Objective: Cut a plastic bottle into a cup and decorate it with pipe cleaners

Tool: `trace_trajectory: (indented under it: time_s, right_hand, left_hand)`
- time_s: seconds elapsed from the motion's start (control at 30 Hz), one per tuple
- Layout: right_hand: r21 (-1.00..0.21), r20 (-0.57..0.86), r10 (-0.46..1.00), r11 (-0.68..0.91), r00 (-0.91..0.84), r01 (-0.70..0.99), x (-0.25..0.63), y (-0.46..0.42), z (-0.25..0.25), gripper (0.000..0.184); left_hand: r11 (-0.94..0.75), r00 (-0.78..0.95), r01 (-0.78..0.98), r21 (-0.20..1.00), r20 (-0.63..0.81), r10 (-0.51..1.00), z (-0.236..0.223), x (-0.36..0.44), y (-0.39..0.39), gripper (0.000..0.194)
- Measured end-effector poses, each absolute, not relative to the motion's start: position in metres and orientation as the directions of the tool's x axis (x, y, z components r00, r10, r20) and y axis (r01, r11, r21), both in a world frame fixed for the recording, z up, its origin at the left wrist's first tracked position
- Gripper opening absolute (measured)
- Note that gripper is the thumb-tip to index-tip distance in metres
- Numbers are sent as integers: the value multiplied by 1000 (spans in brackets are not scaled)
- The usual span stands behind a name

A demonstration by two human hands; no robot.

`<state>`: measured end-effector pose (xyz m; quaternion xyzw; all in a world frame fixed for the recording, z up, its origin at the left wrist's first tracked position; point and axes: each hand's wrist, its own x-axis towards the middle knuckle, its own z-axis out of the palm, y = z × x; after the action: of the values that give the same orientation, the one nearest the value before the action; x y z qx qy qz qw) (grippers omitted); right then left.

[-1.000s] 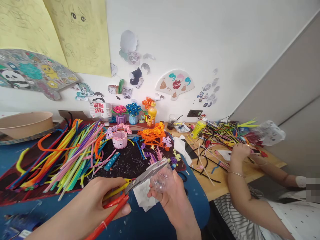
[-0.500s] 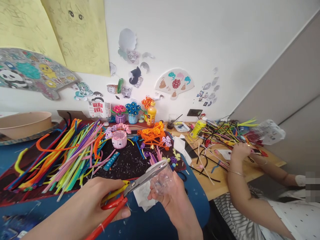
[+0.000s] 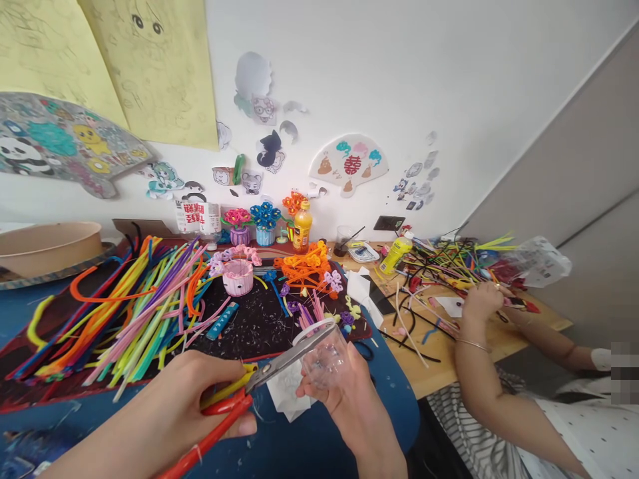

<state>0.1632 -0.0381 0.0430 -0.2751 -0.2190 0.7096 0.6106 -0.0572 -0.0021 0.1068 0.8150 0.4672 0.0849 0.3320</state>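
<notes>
My left hand (image 3: 194, 392) is wrapped round the handles of a pair of scissors (image 3: 287, 362) with red and yellow parts. The metal blades reach to the right across the rim of a clear plastic cup (image 3: 327, 364). My right hand (image 3: 352, 399) grips that cup from the right and below, tilted over the front of the table. Whether the blades bite into the rim I cannot tell. Crumpled white paper (image 3: 288, 396) lies beneath. Beyond the cup, cut pink pipe cleaners (image 3: 313, 309) and a pink-wrapped pot (image 3: 238, 278) are on the dark mat.
Many coloured pipe cleaners (image 3: 134, 306) spread across the mat at left. A teal lighter-like box (image 3: 222, 321) lies near the pot. Orange pipe cleaners (image 3: 307, 269) and a juice bottle (image 3: 302, 229) stand further back. At right, a co-worker's hand (image 3: 482, 301) works over a wooden table (image 3: 399, 352).
The scissor blades look closer together across the cup's rim. My left hand has shifted very slightly left. The cup stays in nearly the same place.
</notes>
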Motion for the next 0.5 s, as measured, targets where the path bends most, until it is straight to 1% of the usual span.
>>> trace_trajectory:
  time_s: [0.07,0.1,0.17,0.23,0.27,0.33,0.4,0.5]
  right_hand:
    - [-650,-124,986,-167,-114,-741,163,-38,45,39]
    - [-653,-124,985,-173,-122,-737,162,-38,46,39]
    - [-657,-124,984,-177,-126,-733,162,-38,47,39]
    - [-665,-117,986,-166,-118,-729,161,-38,48,39]
    - [-670,-108,988,-157,-114,-726,161,-38,48,38]
    - [-685,-92,990,-138,-103,-715,161,-39,48,37]
    - [-704,-73,993,-115,-90,-700,161,-39,48,36]
    - [-727,-39,997,-71,-62,-683,161,-40,47,34]
  left_hand:
    - [-335,546,713,615,-188,817,107,-58,-2,27]
    - [-339,536,715,611,-168,828,107,-58,-3,23]
    - [-365,500,702,611,-58,864,106,-59,-5,16]
    - [-377,460,688,620,30,888,103,-59,-6,20]
    - [-372,451,684,627,37,892,102,-59,-6,24]
    - [-344,473,677,651,-27,880,100,-58,-5,25]
    - [-316,517,672,670,-118,848,102,-55,-4,19]
    - [-274,534,670,690,-192,824,109,-50,-6,17]
